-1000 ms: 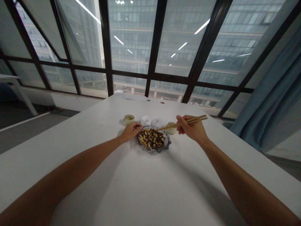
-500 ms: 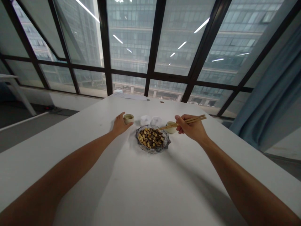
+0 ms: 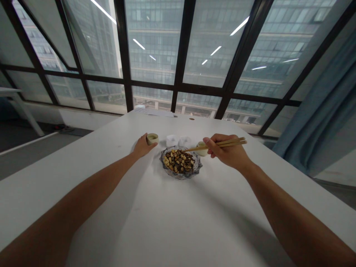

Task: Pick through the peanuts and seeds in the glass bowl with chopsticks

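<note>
In my right hand (image 3: 226,150) is a pair of wooden chopsticks (image 3: 230,142), pointing left. Their tips reach the far side of a heap of seeds and pale nuts or beans (image 3: 178,161), which fills a scalloped glass bowl (image 3: 197,167). My left hand (image 3: 143,145) is wrapped round the left side of a small pale green cup (image 3: 152,139), thumb in front. A second pale green cup (image 3: 202,149) stands behind the chopsticks, right of the bowl and partly hidden. Whether the tips pinch a piece is too small to tell.
Two small clear containers (image 3: 178,140) stand just behind the bowl. The white table (image 3: 167,215) runs to the window (image 3: 154,44), with papers (image 3: 155,112) at its far edge. A blue curtain (image 3: 319,111) hangs at the right.
My right hand has shifted slightly, and the chopsticks' rear ends now stand a little farther apart. My left hand stays on the cup.
</note>
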Motion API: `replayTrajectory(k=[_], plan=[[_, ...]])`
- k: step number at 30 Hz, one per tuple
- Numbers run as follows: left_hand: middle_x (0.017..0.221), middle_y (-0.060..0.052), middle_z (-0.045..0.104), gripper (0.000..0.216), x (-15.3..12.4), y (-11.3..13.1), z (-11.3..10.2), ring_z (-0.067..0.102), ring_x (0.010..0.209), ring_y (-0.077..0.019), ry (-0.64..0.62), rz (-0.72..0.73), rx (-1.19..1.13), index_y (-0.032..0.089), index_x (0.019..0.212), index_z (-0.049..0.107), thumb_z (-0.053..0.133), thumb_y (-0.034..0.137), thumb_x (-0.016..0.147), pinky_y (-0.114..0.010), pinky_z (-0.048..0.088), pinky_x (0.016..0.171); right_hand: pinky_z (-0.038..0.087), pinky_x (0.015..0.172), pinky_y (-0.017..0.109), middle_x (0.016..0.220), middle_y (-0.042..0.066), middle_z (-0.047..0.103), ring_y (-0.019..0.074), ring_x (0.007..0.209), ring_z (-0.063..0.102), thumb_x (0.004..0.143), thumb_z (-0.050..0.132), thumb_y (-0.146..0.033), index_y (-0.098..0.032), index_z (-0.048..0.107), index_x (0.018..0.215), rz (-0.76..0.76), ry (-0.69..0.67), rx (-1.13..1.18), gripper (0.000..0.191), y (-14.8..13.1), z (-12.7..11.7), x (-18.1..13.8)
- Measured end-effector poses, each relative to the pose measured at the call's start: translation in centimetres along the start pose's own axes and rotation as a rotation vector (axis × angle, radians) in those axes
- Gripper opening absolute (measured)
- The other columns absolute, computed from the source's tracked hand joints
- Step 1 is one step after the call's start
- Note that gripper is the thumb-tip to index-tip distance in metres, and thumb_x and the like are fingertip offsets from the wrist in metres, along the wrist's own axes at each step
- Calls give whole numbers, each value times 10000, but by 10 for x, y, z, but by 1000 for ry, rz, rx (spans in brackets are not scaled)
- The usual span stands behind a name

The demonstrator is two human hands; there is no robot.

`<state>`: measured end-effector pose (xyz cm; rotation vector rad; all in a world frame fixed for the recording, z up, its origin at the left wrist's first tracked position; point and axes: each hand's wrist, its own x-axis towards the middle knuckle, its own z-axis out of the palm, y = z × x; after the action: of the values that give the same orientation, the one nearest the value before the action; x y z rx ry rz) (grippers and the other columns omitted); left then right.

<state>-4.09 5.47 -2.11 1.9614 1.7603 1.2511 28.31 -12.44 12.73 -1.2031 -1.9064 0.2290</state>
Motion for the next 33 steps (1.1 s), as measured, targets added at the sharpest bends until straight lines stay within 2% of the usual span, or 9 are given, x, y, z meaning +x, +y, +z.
replayTrajectory(k=[6, 10, 13, 16, 21, 24, 28, 33], plan=[[1457, -238, 552, 882, -1, -1, -2, 568, 1314, -349, -53, -25, 22, 134, 1458, 415, 773, 530, 756, -449, 439, 1085, 379, 480, 264, 492, 17, 603, 124, 420, 524, 956, 523, -603, -216, 650, 614, -240, -65, -254, 533, -10, -2, -4], [1485, -230, 527, 868, -1, -2, -2, 543, 1341, -353, -47, -10, 14, 151, 1446, 428, 787, 509, 742, -453, 419, 1107, 360, 486, 266, 510, 25, 600, 122, 439, 498, 951, 503, -640, -220, 653, 601, -265, -110, -288, 566, -13, -2, -4], [1502, -224, 507, 876, 0, -3, -1, 511, 1374, -345, -43, -1, 12, 150, 1434, 435, 801, 494, 717, -432, 395, 1131, 396, 478, 259, 500, 27, 615, 124, 431, 516, 919, 538, -676, -222, 656, 602, -215, -88, -209, 566, -14, -3, -5], [1497, -230, 501, 885, 0, -2, -1, 497, 1383, -343, -35, -4, 15, 135, 1417, 440, 815, 476, 692, -421, 385, 1143, 445, 440, 257, 507, 46, 652, 147, 423, 574, 858, 578, -741, -216, 656, 617, -89, -29, -51, 583, -14, -4, -3], [1337, -191, 601, 800, -3, 3, -4, 587, 1244, -323, 1, 51, -6, 147, 1306, 503, 851, 388, 627, -407, 457, 1067, 451, 347, 250, 500, 66, 658, 145, 358, 561, 724, 696, -784, -194, 636, 620, 126, 153, 291, 602, -5, -10, 7], [1292, -147, 612, 760, -6, 5, -7, 603, 1198, -303, 20, 122, -33, 183, 1258, 502, 850, 305, 594, -401, 470, 1048, 421, 311, 236, 477, 56, 638, 131, 333, 535, 663, 768, -760, -174, 649, 628, 176, 210, 427, 599, 3, -14, 13], [1287, -125, 606, 735, -8, 6, -9, 610, 1184, -290, 33, 166, -73, 196, 1252, 479, 804, 231, 594, -398, 477, 1040, 402, 294, 224, 463, 37, 617, 121, 330, 525, 623, 815, -734, -167, 654, 629, 206, 223, 518, 590, 11, -18, 17], [1268, -118, 625, 744, -8, 6, -9, 620, 1171, -290, 30, 151, -79, 196, 1256, 484, 816, 266, 594, -398, 491, 1019, 400, 294, 225, 477, 43, 631, 121, 333, 529, 644, 809, -726, -170, 645, 633, 206, 221, 514, 581, 16, -18, 17]])
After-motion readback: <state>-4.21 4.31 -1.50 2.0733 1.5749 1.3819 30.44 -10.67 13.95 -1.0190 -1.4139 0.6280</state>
